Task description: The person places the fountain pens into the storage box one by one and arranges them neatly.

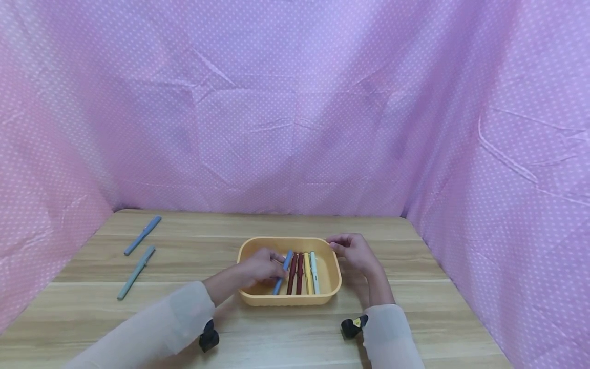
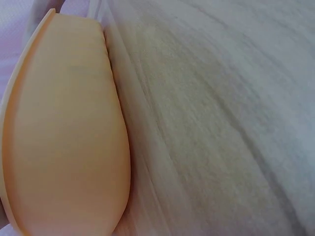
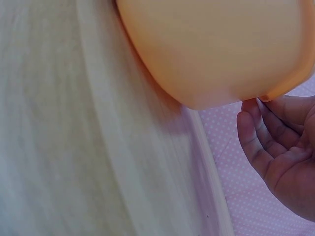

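A shallow yellow tray (image 1: 290, 301) sits on the table, its outer wall large in both wrist views. Several pens lie side by side in it: a blue pen (image 1: 277, 286), two dark red pens (image 1: 299, 274), a yellow pen (image 1: 308, 274) and a pale mint pen (image 1: 315, 271). Reaching over the tray's left side, my left hand (image 1: 260, 265) holds the blue pen between thumb and fingers; the pen leans slightly compared with the others. My right hand (image 1: 357, 252) pinches the rim at the far right corner, thumb and fingertips meeting there in the right wrist view.
Further left on the wooden table (image 1: 193, 261) lie another blue pen (image 1: 143, 236) and a grey-green pen (image 1: 136, 272), both slanted. Pink-purple dotted cloth (image 1: 276, 128) hangs around the back and sides. A small black camera (image 1: 353, 327) is worn at each wrist.
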A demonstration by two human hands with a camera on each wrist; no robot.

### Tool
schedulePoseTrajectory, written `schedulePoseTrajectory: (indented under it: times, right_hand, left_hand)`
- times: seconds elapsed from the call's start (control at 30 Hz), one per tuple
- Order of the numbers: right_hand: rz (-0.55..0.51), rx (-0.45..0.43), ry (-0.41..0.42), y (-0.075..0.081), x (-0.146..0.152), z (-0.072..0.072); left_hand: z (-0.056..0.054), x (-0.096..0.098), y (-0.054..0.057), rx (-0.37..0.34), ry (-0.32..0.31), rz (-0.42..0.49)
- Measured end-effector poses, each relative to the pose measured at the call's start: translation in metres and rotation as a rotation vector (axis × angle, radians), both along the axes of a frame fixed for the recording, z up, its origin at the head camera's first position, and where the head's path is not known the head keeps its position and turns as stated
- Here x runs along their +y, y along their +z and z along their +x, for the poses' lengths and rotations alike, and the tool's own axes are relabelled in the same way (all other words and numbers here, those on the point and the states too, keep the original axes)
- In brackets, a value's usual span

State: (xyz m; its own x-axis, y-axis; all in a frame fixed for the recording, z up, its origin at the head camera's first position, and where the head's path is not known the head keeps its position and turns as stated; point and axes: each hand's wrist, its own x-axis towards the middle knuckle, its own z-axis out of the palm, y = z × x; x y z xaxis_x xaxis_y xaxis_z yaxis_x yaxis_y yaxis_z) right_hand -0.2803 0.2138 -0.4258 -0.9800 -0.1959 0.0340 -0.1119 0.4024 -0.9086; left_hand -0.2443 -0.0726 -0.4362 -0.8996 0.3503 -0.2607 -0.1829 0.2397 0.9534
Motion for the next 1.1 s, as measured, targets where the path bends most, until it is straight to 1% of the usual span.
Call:
schedulePoseTrajectory:
  times: [0.17, 0.2, 0.33, 0.53, 0.77, 1.0, 1.1]
  right_hand:
    - [0.0, -0.01, -0.005, 0.0, -0.001, 0.003]
    - [-0.002, -0.008, -0.004, -0.003, 0.001, 0.001]
    - [-0.005, -0.016, -0.008, -0.002, 0.0, 0.003]
    - [-0.004, -0.021, -0.019, 0.0, 0.0, 0.008]
    - [-0.001, -0.025, -0.018, 0.001, -0.001, 0.012]
    - [0.023, -0.022, -0.032, 0.003, -0.002, 0.014]
    - [0.031, -0.022, -0.036, 0.005, -0.002, 0.016]
  left_hand:
    - [0.001, 0.003, -0.002, -0.007, 0.016, 0.005]
    - [0.001, 0.004, -0.002, -0.005, 0.023, -0.001]
    - [0.002, 0.007, -0.003, 0.019, 0.052, -0.037]
    - [0.005, 0.012, 0.0, 0.029, 0.094, -0.1]
    - [0.008, 0.017, 0.004, 0.046, 0.116, -0.18]
    - [0.013, 0.018, 0.01, 0.04, 0.124, -0.198]
    - [0.014, 0.018, 0.011, 0.04, 0.124, -0.197]
